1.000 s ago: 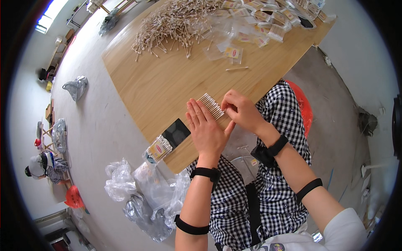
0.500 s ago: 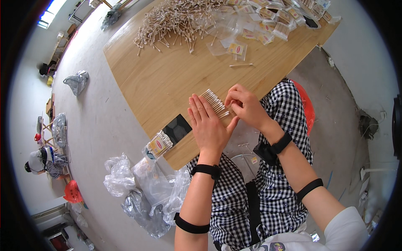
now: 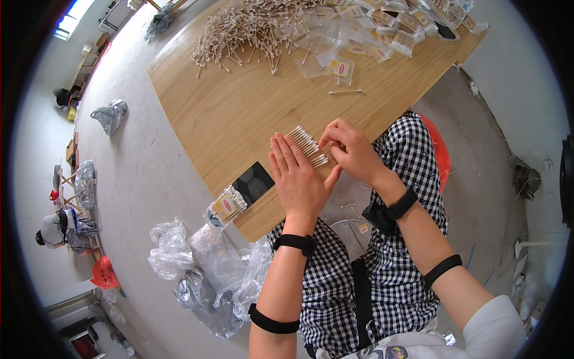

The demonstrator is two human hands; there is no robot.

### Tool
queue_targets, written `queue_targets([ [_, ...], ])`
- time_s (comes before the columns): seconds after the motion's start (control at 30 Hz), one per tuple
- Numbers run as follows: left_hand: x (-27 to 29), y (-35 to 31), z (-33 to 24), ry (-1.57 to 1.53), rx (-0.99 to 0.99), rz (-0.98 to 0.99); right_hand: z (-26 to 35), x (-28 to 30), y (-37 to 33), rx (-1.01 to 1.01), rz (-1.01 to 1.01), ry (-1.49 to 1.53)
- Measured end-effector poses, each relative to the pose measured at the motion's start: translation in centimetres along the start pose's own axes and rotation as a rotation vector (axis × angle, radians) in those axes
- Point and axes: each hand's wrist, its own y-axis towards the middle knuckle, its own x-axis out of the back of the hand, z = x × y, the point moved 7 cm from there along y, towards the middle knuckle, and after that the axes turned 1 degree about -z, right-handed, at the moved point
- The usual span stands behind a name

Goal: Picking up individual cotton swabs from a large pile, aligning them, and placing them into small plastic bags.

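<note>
My left hand (image 3: 295,179) lies flat, fingers stretched out, over a row of cotton swabs (image 3: 303,139) at the table's near edge. White swab tips stick out side by side past its fingers, toward my other hand. Curled with thumb and fingertips together, my right hand (image 3: 350,149) is right beside those tips; whatever it pinches is hidden. A dark flat pad (image 3: 253,182) is left of my left hand. Beside it, at the table corner, a clear bag packed with cotton swabs and a yellow label card (image 3: 225,207) overhangs the edge.
A big heap of loose cotton swabs (image 3: 251,30) covers the table's far side. Filled swab packets (image 3: 403,42) and clear bags lie right of it. One single swab (image 3: 345,92) lies apart on the wooden table (image 3: 209,113). Plastic bags (image 3: 209,299) sit on the floor below.
My right hand has shifted very slightly left against the swab tips. The nearest swabs in the row sit a little closer together. My left hand stays in place.
</note>
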Motion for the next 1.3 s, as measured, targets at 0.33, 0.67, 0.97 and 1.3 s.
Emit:
queue_targets([
  [0.33,0.1,0.0,-0.1,0.004,-0.001,-0.007,0.0,-0.4,0.0,0.072,0.056,-0.059],
  [0.67,-0.1,0.0,-0.1,-0.013,0.004,-0.013,-0.1,-0.3,0.2,0.048,0.000,-0.053],
  [0.97,0.1,0.0,0.0,-0.023,0.011,-0.010,0.3,-0.6,0.5,0.073,0.004,-0.046],
  [1.3,0.1,-0.1,-0.1,-0.015,0.008,-0.017,0.5,-0.8,0.9,0.159,-0.041,-0.139],
])
